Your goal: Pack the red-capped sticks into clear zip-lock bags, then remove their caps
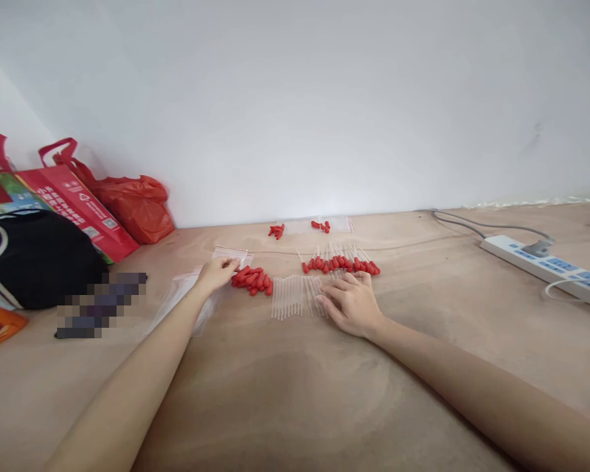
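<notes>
My left hand [219, 272] is at the left end of a pile of red rubber bulbs [258, 280]. Its fingertips are pressed together beside a clear zip bag [233, 252], and whatever they hold is too small to make out. Thin clear dropper tubes [288, 298] lie side by side in a row right of the pile. Over the right end of that row rests my right hand [354, 305], thumb and fingers apart, partly covering tubes. Behind it lie several droppers [341, 262] with red bulbs fitted, tips pointing at the wall.
More red bulbs [276, 231] lie near the wall beside a clear bag [344, 225]. On the right is a white power strip [555, 265] with cables. A black bag [44, 259], a red shopping bag [78, 203] and a red plastic bag [135, 206] stand left.
</notes>
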The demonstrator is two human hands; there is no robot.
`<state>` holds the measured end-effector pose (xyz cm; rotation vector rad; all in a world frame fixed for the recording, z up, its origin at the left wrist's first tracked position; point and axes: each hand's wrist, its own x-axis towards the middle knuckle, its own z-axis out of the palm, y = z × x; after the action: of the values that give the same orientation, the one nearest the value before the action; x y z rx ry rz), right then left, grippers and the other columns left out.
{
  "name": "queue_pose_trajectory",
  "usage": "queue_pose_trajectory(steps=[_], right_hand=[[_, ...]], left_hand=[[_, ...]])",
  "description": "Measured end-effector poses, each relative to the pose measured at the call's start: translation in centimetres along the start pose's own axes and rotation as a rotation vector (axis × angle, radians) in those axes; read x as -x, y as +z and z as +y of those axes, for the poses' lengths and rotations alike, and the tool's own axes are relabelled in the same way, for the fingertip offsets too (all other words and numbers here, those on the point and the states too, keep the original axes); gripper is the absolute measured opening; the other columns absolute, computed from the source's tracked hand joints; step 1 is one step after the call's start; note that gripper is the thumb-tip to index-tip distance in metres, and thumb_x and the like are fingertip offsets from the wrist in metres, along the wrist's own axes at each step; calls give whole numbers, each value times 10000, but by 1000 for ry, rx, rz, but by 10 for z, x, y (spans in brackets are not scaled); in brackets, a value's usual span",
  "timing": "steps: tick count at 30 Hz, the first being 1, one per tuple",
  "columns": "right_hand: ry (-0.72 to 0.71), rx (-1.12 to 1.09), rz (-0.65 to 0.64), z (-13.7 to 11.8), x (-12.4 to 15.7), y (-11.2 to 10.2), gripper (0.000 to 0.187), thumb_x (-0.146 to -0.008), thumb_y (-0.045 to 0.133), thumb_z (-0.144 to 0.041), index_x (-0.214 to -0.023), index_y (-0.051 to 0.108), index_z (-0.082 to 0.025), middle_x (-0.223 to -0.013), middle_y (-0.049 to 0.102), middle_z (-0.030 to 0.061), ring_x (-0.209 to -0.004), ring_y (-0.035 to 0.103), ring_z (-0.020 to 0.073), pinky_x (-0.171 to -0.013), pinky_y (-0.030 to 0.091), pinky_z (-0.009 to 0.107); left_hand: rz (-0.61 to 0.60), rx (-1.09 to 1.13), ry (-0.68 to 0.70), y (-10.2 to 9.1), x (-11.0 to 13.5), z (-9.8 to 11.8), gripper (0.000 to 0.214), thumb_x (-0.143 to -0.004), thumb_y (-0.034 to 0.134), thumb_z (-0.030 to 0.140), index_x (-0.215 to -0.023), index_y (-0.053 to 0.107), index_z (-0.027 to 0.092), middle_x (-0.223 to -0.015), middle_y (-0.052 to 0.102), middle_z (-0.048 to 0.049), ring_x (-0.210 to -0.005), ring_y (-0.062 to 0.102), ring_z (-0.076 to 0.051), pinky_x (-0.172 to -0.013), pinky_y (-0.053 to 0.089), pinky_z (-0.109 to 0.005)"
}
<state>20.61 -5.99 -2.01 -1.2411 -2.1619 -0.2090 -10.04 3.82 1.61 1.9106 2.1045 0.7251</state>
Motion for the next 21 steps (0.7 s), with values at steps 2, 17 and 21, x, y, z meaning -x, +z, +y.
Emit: queue_pose_trajectory(steps=[2,17,21], right_hand=[[56,9,35,7,3,-3,260,-834,427,-343,-872,656,-225,-734,644,21,-753,484,151,-761,197,346],[468,99,-139,30,6,-8,306,-794,442,-396,-617,603,-205,-623,623,6,-696,521,160,-627,175,286],[462,50,-149,27,5,-8,303,-790,458,-369,-567,567,-195,-570,596,-14,-649,517,140,-612,170,278]], left_hand=[[44,-28,-6,-3,2,3,320,-738,431,415,-747,638,171,-804,677,-43,-769,600,-206,-666,426,-273],[-11,-291,337,39,35,122,190,-716,495,308,-679,650,203,-837,656,-57,-883,562,-243,-766,407,-341],[-78,-328,204,58,15,137,246,-694,512,371,-624,659,186,-784,664,-114,-882,578,-300,-778,388,-405]])
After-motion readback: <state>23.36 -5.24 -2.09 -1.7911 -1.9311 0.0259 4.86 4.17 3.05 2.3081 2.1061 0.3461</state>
